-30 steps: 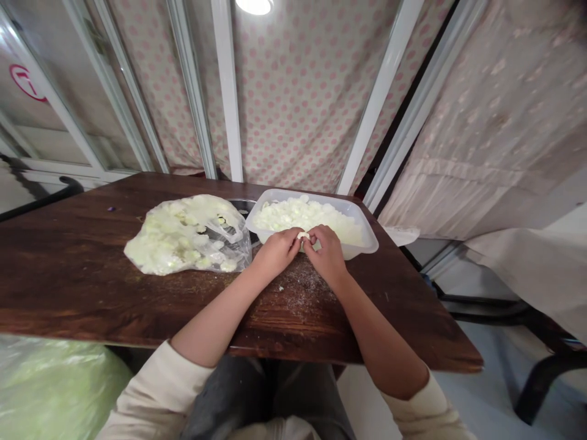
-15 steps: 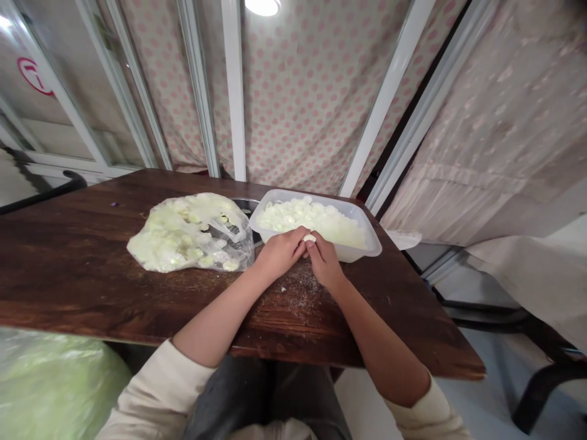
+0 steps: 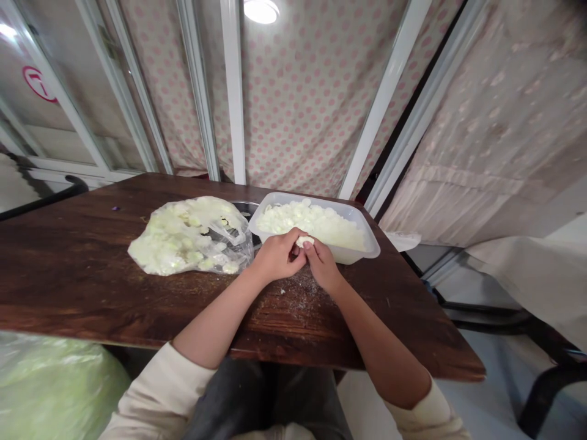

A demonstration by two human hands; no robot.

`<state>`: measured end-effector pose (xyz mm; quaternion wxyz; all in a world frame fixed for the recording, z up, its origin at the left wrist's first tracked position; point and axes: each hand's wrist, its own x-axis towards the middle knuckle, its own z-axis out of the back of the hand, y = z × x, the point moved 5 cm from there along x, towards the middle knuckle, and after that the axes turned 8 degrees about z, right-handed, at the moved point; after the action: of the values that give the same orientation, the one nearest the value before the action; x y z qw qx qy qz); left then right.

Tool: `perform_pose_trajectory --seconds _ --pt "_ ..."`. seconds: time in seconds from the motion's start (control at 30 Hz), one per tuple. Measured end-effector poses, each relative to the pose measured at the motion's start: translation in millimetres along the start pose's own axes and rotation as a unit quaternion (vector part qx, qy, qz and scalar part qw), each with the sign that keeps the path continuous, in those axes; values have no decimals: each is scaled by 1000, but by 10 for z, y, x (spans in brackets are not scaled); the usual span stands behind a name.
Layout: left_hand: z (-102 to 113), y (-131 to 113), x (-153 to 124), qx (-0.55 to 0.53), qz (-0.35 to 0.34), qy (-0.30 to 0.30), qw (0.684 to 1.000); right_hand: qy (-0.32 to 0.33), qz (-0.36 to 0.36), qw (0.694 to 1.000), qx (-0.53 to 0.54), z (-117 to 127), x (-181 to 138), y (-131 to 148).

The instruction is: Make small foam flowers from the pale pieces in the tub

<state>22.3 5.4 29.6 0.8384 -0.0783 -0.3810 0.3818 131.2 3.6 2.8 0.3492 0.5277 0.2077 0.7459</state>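
Just in front of the tub, my right hand (image 3: 324, 267) pinches a small cream-white piece (image 3: 304, 242) whose exact kind I cannot make out. My left hand (image 3: 276, 258) has its fingertips on the far side of the same piece, with its thumb bent below. A translucent white plastic tub (image 3: 349, 254) holds a heap of pale, thin, roundish pieces (image 3: 312, 221). To the left lies a clear plastic bag (image 3: 241, 249) with more pale yellow-green pieces (image 3: 177, 235) in it.
Behind the bag, the rim of a dark round pan (image 3: 251, 204) shows. White crumbs (image 3: 298, 299) lie on the dark wooden table (image 3: 82, 275). A large bag of yellow-green stuff (image 3: 59, 391) stands below the table's left front edge. Curtained glass panels (image 3: 307, 104) rise behind.
My hands have shifted slightly left, and the cream-white piece has turned so more of it shows. My left thumb has moved away from the piece. The tub and bag stay put.
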Motion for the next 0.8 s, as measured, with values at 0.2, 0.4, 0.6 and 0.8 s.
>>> perform_pose_trajectory --seconds 0.2,0.4,0.6,0.8 --pt "10 -23 -2 -16 -6 27 999 -8 1 999 -47 43 9 -24" --pt "11 -3 -8 -9 1 3 1000 3 9 998 -66 46 17 -44" --pt "0 22 5 15 23 15 1000 18 -3 998 -59 21 17 -69" --pt "-19 57 5 44 29 9 999 28 1 996 -87 11 9 -52"
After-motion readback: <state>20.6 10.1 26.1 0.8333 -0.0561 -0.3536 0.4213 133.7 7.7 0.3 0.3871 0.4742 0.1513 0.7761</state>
